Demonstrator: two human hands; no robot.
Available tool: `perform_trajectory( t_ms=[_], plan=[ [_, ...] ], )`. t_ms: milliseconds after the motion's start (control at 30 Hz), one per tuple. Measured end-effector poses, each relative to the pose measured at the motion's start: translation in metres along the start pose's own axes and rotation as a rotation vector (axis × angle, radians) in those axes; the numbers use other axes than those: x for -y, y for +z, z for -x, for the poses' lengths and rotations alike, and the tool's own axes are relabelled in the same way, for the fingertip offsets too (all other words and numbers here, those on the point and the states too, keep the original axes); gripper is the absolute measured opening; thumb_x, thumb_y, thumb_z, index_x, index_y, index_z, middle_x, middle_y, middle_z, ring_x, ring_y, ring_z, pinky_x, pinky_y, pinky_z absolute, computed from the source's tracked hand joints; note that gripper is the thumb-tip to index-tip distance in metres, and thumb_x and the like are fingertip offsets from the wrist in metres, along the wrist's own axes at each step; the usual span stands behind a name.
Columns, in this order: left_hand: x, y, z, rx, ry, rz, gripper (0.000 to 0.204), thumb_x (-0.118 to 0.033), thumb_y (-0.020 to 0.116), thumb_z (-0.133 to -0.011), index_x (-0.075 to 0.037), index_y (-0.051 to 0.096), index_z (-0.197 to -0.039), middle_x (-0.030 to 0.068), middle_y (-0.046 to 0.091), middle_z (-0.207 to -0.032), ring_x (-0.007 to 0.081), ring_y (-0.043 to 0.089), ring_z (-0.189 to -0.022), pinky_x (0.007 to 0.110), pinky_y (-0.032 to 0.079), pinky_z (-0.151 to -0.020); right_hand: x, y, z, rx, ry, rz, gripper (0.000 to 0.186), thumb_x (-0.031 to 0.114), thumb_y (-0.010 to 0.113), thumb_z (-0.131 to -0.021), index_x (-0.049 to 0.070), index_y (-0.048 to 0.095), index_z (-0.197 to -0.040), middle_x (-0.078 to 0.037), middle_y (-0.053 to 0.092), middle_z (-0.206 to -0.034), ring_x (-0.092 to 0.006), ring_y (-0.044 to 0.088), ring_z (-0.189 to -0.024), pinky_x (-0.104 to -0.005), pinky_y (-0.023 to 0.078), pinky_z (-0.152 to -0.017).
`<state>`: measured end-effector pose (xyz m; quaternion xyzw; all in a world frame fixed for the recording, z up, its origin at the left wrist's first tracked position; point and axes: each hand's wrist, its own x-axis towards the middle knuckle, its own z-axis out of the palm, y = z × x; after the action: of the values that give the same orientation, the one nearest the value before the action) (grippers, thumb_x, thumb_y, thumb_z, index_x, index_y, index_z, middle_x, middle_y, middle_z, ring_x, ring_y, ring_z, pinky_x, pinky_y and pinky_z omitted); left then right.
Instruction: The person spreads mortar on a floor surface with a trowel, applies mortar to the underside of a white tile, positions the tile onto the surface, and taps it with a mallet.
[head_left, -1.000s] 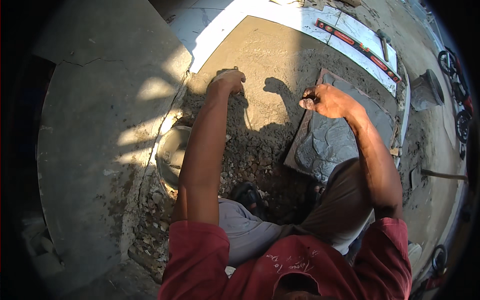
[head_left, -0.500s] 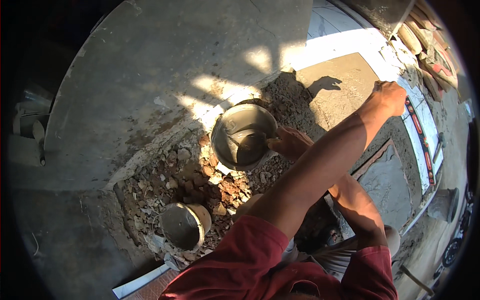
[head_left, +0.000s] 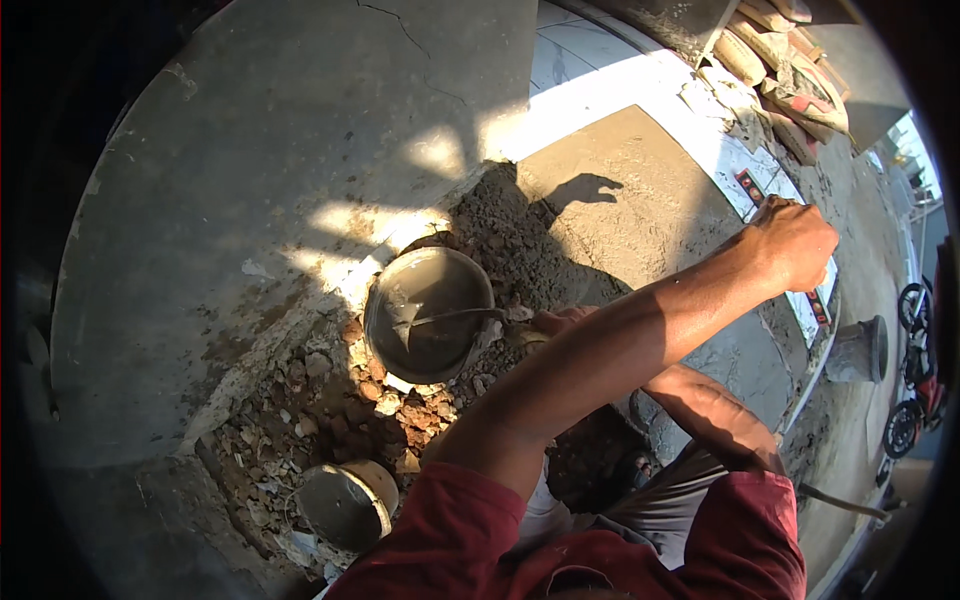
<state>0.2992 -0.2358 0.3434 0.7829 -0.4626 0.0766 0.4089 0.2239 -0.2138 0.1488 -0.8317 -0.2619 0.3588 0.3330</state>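
My arms are crossed, left over right. My right hand (head_left: 565, 319), partly hidden behind my left forearm, grips a trowel (head_left: 455, 317) by its handle. The trowel's thin metal neck reaches over the rim of a round bucket (head_left: 488, 285), and its blade is in the grey wet mortar (head_left: 440, 280) inside. Out to the right is my left hand (head_left: 796, 245), raised with its fingers curled in; nothing shows in it. Beneath it in view lies a red and black spirit level (head_left: 749, 187) on white tile (head_left: 735, 150). A hand-shaped shadow falls on the smoothed mortar bed (head_left: 650, 150).
A smaller bucket (head_left: 372, 490) of grey mix stands among broken rubble (head_left: 340, 420) at lower left. Concrete floor (head_left: 260, 120) spreads beyond a broken edge. Filled sacks (head_left: 740, 55) lie at upper right. A dark bucket (head_left: 860, 350) and a motorcycle (head_left: 925, 370) stand at right.
The view has shifted, so the bucket and mortar bed sit further left. My right hand has drawn back from the bucket rim, showing more of the trowel's neck. My left hand stays curled.
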Motion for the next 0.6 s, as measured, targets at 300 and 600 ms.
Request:
perform_trajectory(
  t_ms=[300,600],
  plan=[
    [0.083,-0.077,0.015,-0.249,-0.049,-0.22,0.045,-0.032,0.062,-0.085,-0.005,0.058,-0.121,0.0197,0.063,-0.114,0.0361,0.06,-0.105,0.041,0.046,-0.09,-0.062,-0.089,0.077,-0.131,0.244,-0.283,0.04,0.024,0.068,-0.086,0.002,0.053,-0.115,-0.01,0.061,-0.086,-0.0157,0.058,-0.066,-0.0316,0.048,-0.058],
    [0.203,-0.276,-0.015,-0.164,-0.22,-1.53,0.065,-0.046,0.048,-0.09,-0.01,0.035,-0.142,0.015,0.035,-0.147,0.0318,0.029,-0.138,0.053,0.016,-0.113,-0.22,-0.195,0.054,-0.794,0.476,-0.473,0.037,0.019,0.049,-0.091,-0.007,0.054,-0.116,-0.015,0.062,-0.084,-0.0206,0.06,-0.055,-0.034,0.048,-0.046]
  ],
)
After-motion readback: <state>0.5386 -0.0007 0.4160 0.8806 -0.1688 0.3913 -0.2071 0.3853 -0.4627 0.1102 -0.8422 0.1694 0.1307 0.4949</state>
